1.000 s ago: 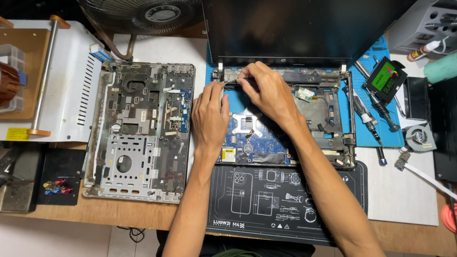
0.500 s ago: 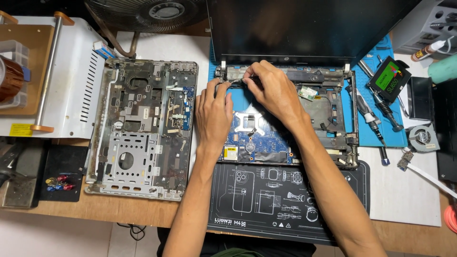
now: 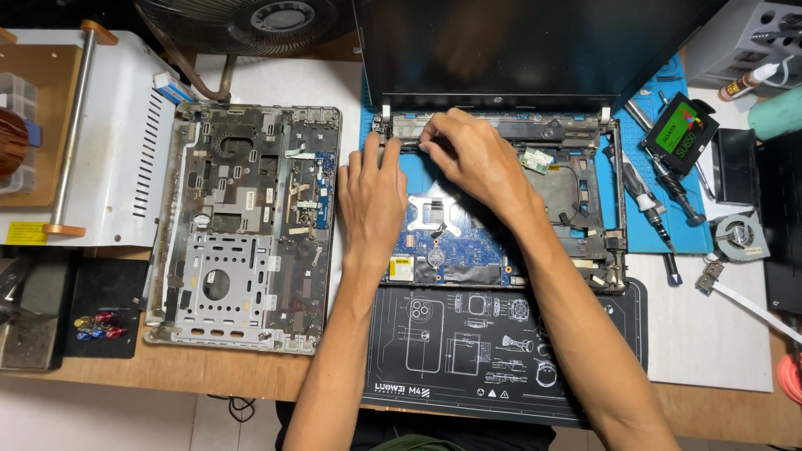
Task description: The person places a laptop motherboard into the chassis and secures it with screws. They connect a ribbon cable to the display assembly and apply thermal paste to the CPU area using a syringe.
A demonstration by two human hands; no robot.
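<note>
**Blue, black and grey on the bench**

The motherboard (image 3: 455, 242) is blue under a silver bracket (image 3: 433, 210). The work mat (image 3: 468, 351) is black with white line drawings. The removed cover (image 3: 242, 225) is grey; the drive (image 3: 678, 134) black and green.

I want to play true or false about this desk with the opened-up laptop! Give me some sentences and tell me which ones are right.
1. Both hands are on the open laptop base. True: the left hand lies flat on it and the right hand pinches something small near the hinge edge.
2. The laptop screen is lit up. False: it is dark.
3. A removed cover panel lies left of the laptop base. True.
4. The small cooling fan is fitted inside the laptop. False: it lies loose on the table at the right.
5. The right hand holds a screwdriver. False: the screwdriver lies on the blue mat.
</note>
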